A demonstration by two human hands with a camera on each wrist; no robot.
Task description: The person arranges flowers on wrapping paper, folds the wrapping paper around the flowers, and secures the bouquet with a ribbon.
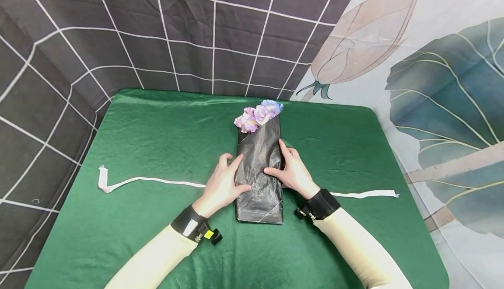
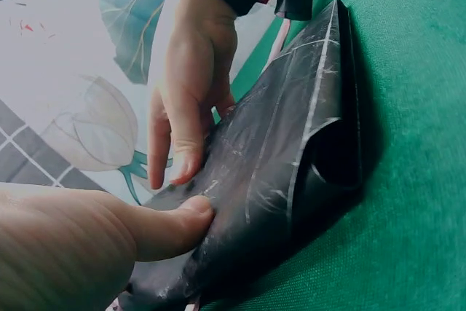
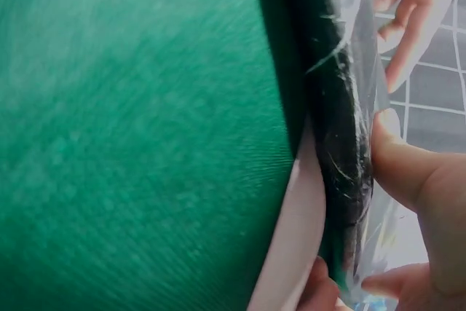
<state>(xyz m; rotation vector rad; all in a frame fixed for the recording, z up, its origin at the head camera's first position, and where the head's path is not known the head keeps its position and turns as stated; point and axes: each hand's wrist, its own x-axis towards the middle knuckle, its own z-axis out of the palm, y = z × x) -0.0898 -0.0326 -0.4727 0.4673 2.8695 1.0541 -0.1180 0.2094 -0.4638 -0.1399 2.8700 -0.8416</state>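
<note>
A long bundle in black wrapping paper (image 1: 260,195) lies lengthwise on the green cloth, with purple and blue flowers (image 1: 257,115) sticking out of its far end. My left hand (image 1: 230,179) rests flat on the bundle's left side, its thumb (image 2: 171,229) pressing the paper. My right hand (image 1: 284,165) lies along the right edge with straight fingers (image 2: 162,152) and its thumb (image 3: 408,172) on top of the wrap (image 3: 338,107). A white ribbon (image 1: 157,179) runs across the table under the bundle and shows at its edge (image 3: 298,253).
The green satin cloth (image 1: 157,131) covers the whole table, whose far edge meets a dark grid-patterned backdrop (image 1: 177,31). A leaf-and-bud printed curtain (image 1: 433,83) hangs on the right. The ribbon's ends reach far left (image 1: 103,183) and right (image 1: 387,193).
</note>
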